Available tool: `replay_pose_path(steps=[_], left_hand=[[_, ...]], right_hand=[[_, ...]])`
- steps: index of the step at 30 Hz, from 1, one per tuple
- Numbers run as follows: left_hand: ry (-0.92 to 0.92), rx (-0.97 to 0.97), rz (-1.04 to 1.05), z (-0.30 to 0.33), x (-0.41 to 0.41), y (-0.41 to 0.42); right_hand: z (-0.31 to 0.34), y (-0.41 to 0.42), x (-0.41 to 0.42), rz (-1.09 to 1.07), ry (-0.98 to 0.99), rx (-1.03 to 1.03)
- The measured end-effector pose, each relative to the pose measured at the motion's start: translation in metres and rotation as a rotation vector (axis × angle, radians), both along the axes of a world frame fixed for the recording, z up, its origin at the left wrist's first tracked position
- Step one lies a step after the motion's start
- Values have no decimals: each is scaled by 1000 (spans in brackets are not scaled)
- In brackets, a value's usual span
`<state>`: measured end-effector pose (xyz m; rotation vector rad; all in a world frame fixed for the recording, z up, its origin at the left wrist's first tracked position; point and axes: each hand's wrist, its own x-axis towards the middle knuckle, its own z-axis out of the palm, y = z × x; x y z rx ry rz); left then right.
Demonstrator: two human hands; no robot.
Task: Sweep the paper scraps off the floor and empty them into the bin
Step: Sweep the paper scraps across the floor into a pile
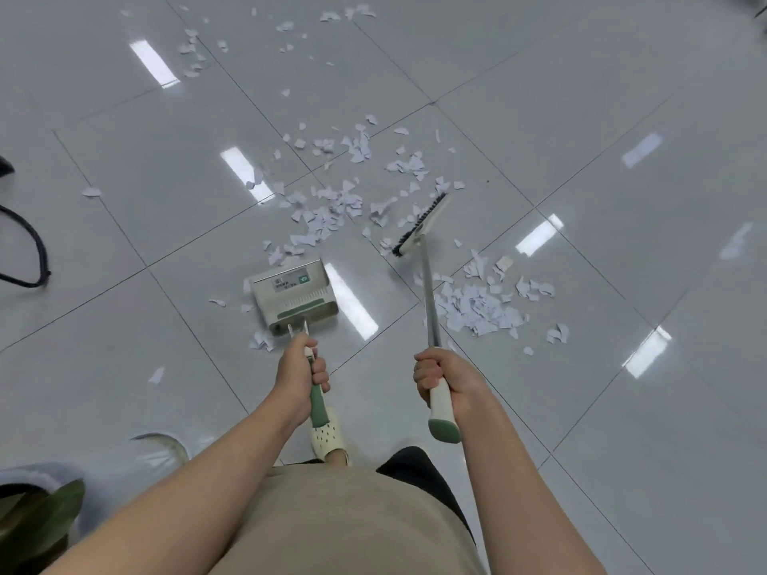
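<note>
Only the dustpan (293,298) bears a small, unreadable label (290,281).

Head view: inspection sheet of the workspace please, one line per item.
Surface: glossy grey tiled floor, light reflections.
Job's things: paper scraps scattered; second pile right of broom handle; dustpan on floor; broom bristles down; no bin identifiable.
Clutter: potted plant lower left.
Grippers: left hand grips dustpan handle; right hand grips broom handle.
Cables: black loop at left edge.
Surroundings: nothing seen.
</note>
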<state>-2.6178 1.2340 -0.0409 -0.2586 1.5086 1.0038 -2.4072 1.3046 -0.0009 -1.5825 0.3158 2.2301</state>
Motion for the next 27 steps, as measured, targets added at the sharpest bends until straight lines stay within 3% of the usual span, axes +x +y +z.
replay_pose_path(steps=[11,16,22,27], left_hand=[[-45,-47,-139,0,81,36],[-69,-55,-132,7,126,61],[-52,-60,-38,11,164,84],[18,-73,27,15,182,84]], right_hand=[[-7,-3,122,-72,-368,-31],[-7,25,159,41,-459,-26],[-10,62,161,249,-278,-19],[-41,89,162,158,-31,-69]])
